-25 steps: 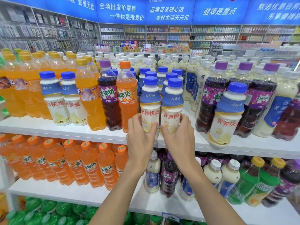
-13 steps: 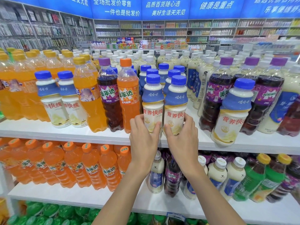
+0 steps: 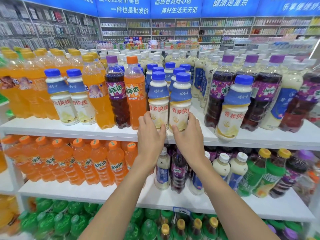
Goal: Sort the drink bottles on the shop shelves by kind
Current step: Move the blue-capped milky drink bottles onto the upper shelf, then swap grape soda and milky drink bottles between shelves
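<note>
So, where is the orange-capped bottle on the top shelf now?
The orange-capped bottle stands left of centre in the head view, on the top shelf, between the purple-capped bottle and the milk bottle in the left hand.

Bright even overhead light, soft shadows, wide-angle bowing at edges, blurred lower corners

A shop — a self-service store. White shelves stand in tiers, packed with rows of drink bottles in orange, purple, green and milky white, many of one kind side by side. A price tag sits on one shelf edge. Blue banners with white Chinese slogans run overhead. Behind, wall racks hold more goods — and small packs hang along the left wall.
</note>
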